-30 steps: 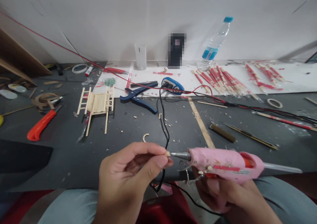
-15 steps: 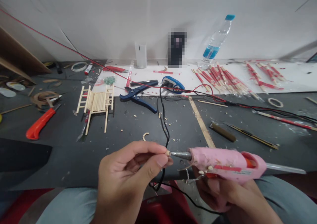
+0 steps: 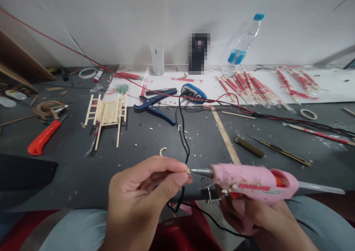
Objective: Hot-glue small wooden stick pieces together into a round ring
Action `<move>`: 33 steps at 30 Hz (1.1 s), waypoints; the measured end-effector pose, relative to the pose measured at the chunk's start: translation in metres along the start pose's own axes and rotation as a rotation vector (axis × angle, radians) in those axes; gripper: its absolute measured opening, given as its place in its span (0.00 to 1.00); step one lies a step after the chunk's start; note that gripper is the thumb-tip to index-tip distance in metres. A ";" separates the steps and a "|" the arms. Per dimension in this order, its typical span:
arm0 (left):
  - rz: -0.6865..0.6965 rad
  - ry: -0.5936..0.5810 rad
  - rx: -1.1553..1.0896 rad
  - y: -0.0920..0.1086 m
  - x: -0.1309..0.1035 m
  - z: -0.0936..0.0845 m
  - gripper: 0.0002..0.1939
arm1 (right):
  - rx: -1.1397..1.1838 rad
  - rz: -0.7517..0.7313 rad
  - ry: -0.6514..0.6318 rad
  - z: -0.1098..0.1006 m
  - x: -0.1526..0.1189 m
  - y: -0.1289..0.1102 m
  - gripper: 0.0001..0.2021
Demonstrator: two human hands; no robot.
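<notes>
Over the dark grey desk [image 3: 83,177]'s near edge, here's the left hand [image 3: 138,195] pinching a tiny pale wooden piece [image 3: 188,171] right at the tapered metal nozzle [image 3: 203,173] of the pink plastic glue gun [image 3: 244,175], right hand [image 3: 257,216] wrapped around its handle, and one slip could burn those close fingertips [image 3: 181,178]!

Glue gun [image 3: 244,175] is showing pink with a red strip [image 3: 254,187], nozzle [image 3: 202,172] silver-grey, glue stick [image 3: 321,187] translucent white. Small piece [image 3: 188,171] is looking pale cream. Desk [image 3: 91,173] is showing dark grey; cutter [image 3: 149,104] is showing blue; knife handle [image 3: 43,139], orange-red; wrapped sticks [image 3: 251,84], cream and red.
</notes>
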State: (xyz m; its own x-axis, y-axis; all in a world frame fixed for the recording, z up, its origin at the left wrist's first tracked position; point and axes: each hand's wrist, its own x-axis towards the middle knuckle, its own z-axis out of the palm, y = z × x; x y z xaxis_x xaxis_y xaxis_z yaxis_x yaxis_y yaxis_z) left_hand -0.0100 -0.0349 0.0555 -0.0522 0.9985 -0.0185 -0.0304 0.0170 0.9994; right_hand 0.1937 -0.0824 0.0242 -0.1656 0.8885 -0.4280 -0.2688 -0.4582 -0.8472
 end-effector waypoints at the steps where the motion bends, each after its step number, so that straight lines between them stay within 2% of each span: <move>1: -0.001 0.004 0.001 0.000 0.000 0.000 0.12 | -0.017 0.001 0.006 0.000 0.000 -0.001 0.26; 7: -0.029 -0.021 -0.049 0.002 0.002 0.003 0.15 | -0.065 0.027 0.028 -0.002 -0.001 0.000 0.24; 11: -0.039 -0.032 -0.075 0.001 0.002 0.004 0.15 | 0.025 -0.004 0.059 -0.006 -0.001 0.010 0.24; 17: 0.002 -0.002 0.012 -0.001 0.002 0.002 0.11 | 0.109 -0.010 0.118 -0.010 -0.003 0.019 0.22; 25: 0.007 0.010 0.023 -0.001 0.002 0.003 0.09 | 0.024 -0.036 0.117 -0.007 0.000 0.013 0.21; 33: 0.029 0.042 0.066 -0.002 -0.001 0.003 0.08 | 0.016 -0.076 0.183 -0.008 0.000 0.023 0.23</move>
State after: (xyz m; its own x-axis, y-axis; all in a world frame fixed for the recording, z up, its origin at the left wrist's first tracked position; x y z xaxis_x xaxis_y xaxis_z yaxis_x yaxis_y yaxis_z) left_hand -0.0066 -0.0355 0.0540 -0.0943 0.9955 0.0104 0.0377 -0.0069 0.9993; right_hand 0.1955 -0.0930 0.0019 0.0310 0.9095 -0.4145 -0.2890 -0.3888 -0.8748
